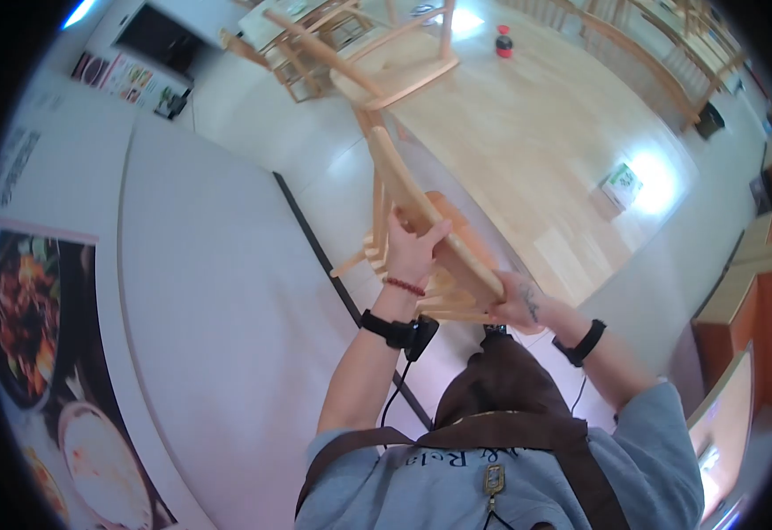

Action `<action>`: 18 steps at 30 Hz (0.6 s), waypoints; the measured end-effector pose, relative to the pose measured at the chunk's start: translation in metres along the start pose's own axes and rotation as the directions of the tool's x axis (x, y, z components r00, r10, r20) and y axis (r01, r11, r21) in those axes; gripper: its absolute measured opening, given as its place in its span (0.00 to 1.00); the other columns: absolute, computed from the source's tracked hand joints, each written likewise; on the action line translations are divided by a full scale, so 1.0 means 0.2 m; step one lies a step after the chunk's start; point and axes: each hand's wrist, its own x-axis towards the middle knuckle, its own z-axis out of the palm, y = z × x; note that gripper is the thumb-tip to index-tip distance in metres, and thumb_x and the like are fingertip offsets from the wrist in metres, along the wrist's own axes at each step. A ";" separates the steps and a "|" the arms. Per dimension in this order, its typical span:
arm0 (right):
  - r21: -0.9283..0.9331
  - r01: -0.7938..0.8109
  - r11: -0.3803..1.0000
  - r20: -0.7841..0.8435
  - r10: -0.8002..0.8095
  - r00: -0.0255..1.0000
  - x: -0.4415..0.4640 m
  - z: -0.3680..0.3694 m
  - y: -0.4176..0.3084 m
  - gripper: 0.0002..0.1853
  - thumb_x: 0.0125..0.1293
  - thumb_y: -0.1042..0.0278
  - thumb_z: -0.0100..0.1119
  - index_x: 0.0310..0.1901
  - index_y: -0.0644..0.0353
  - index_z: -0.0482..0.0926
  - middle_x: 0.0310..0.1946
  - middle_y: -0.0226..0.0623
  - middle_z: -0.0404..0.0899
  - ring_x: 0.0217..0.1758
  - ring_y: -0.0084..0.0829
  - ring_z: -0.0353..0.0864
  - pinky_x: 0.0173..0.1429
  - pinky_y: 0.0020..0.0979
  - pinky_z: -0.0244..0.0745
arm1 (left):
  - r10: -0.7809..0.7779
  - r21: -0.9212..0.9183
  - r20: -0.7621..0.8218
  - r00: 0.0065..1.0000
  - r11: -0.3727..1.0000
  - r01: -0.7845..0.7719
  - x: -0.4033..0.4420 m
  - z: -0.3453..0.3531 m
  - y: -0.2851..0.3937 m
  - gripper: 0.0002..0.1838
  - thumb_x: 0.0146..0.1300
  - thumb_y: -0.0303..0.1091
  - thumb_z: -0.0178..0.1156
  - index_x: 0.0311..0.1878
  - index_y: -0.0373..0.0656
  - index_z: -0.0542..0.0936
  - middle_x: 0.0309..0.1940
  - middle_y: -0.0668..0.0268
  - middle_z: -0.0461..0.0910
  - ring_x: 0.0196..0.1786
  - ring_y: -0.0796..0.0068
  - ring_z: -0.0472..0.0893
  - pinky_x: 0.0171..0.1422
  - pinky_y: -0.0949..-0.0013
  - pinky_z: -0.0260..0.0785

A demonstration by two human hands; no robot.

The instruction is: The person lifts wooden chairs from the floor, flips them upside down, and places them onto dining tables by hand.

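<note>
By the look of it, we're standing in an eatery's dining room. Big photos of cooked dishes (24, 309) are covering the wall (209, 291) beside us, and small food posters (139, 81) are showing near a dark opening (161, 40). A broad wooden table (527, 150) is holding a small box (621, 185) and a red-topped jar (503, 42); more wooden chairs (660, 81) are standing beyond. Someone is wearing a brown apron (492, 430).

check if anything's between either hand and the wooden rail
Nothing visible is: the left hand and right hand both grip the wooden rail directly. Just past its far end in this view is a wooden chair; whether they touch, I can't tell.
</note>
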 end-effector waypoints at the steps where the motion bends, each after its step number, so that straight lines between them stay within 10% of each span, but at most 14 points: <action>1: 0.039 -0.033 0.999 -0.022 0.034 0.999 -0.03 -0.06 -0.05 0.24 0.50 0.78 0.53 0.53 0.66 0.72 0.34 0.44 0.79 0.37 0.34 0.78 0.44 0.34 0.73 | 0.017 -0.021 0.042 0.999 1.000 -0.016 0.04 0.06 0.02 0.44 0.51 0.20 0.68 0.67 0.41 0.51 0.51 0.58 0.69 0.48 0.67 0.78 0.46 0.67 0.78; 10: -0.236 -0.278 0.931 -0.192 0.236 0.953 0.07 0.01 0.11 0.32 0.52 0.80 0.51 0.63 0.54 0.66 0.32 0.51 0.78 0.35 0.47 0.79 0.40 0.40 0.73 | -0.156 -0.200 0.227 0.961 0.958 0.203 0.21 -0.11 -0.30 0.44 0.53 0.19 0.64 0.69 0.49 0.49 0.50 0.60 0.72 0.49 0.65 0.79 0.50 0.59 0.76; 13: -0.324 -0.397 0.859 -0.231 0.335 0.913 0.19 0.12 0.27 0.32 0.54 0.79 0.49 0.64 0.50 0.65 0.33 0.55 0.79 0.38 0.54 0.80 0.40 0.47 0.72 | -0.382 -0.071 0.258 0.887 0.909 0.412 0.32 -0.29 -0.46 0.47 0.54 0.18 0.63 0.72 0.48 0.46 0.58 0.58 0.67 0.53 0.66 0.76 0.54 0.65 0.75; 18: -0.317 -0.540 0.780 -0.215 0.495 0.842 0.48 0.15 0.32 0.34 0.51 0.80 0.55 0.63 0.51 0.67 0.35 0.49 0.80 0.39 0.47 0.80 0.42 0.40 0.74 | -0.376 0.217 0.563 0.736 0.927 0.307 0.57 -0.75 -0.42 0.36 0.60 0.23 0.59 0.71 0.43 0.58 0.61 0.56 0.69 0.54 0.72 0.76 0.58 0.70 0.70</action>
